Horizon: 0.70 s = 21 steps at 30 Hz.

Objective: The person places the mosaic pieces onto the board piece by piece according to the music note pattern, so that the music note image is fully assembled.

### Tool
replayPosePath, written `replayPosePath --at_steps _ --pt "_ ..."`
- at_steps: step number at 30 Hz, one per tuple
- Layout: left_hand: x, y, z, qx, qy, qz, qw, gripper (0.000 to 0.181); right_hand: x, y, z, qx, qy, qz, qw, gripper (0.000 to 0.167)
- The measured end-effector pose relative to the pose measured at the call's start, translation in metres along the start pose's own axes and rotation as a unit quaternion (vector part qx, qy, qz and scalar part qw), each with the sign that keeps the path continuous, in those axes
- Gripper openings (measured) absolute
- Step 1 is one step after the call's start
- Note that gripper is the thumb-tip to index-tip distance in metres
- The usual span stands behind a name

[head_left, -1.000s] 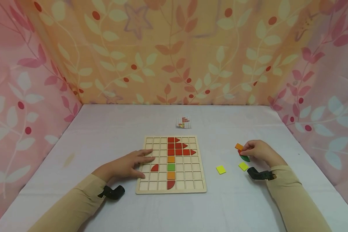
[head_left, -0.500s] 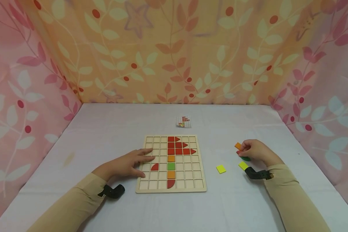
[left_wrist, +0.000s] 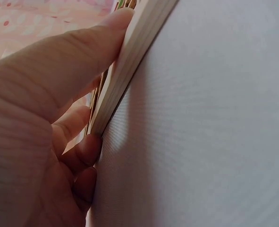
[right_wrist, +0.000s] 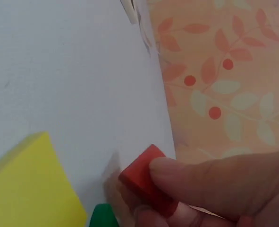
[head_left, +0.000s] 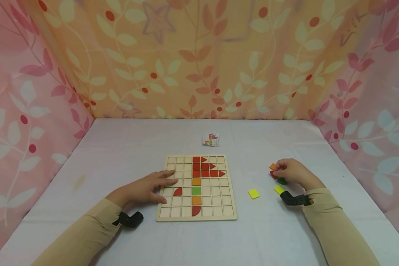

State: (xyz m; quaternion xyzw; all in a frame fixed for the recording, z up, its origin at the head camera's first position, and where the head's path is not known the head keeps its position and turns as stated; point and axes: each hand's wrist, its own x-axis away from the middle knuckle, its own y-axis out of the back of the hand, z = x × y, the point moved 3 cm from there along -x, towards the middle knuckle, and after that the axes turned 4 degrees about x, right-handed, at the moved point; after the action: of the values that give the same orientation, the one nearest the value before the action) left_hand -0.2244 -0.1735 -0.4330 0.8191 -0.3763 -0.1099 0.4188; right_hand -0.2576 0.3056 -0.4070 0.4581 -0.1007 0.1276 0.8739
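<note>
My right hand (head_left: 290, 173) pinches a red tile (right_wrist: 146, 177) between thumb and fingers, at the right of the table. Part of its outline is covered, so its full shape cannot be told. Close by that hand are an orange tile (head_left: 272, 166), a green tile (head_left: 282, 181) with a rounded edge and a yellow tile (head_left: 279, 190). On the left, my left hand (head_left: 143, 187) rests with spread fingers on the wooden grid board (head_left: 216, 211). In the left wrist view the thumb (left_wrist: 82, 54) lies over the board's edge, and the lower fingertips sit beside that edge.
Red, orange and green tiles sit in the board's cells, among them a lone red quarter-circle tile (head_left: 177, 191). Another yellow tile (head_left: 253, 194) lies right of the board. Behind the board is a small pattern card (head_left: 211, 139). Patterned cloth (head_left: 199, 74) walls the table in.
My right hand has shifted slightly left with the red tile, which now stands more apart from the green one. Less of the orange tile shows. The left hand stays in place.
</note>
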Motion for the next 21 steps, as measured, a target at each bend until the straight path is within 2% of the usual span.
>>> replayPosePath --at_steps 5,9,15,21 --pt "0.0 -0.001 0.001 -0.002 -0.002 -0.001 1.0 0.071 0.001 0.0 0.01 -0.023 0.013 -0.017 0.9995 0.02" --pt "0.0 -0.001 0.002 -0.006 -0.001 -0.001 1.0 0.071 0.002 -0.004 0.02 -0.032 -0.004 -0.017 0.9993 0.029" --pt "0.0 -0.001 0.002 -0.01 0.003 -0.004 0.9999 0.071 -0.001 -0.02 0.041 -0.036 0.002 -0.007 0.9993 0.013" --pt "0.0 -0.002 0.002 -0.007 0.006 -0.005 0.9999 0.071 -0.004 -0.048 0.075 -0.036 0.055 0.009 0.9978 0.009"
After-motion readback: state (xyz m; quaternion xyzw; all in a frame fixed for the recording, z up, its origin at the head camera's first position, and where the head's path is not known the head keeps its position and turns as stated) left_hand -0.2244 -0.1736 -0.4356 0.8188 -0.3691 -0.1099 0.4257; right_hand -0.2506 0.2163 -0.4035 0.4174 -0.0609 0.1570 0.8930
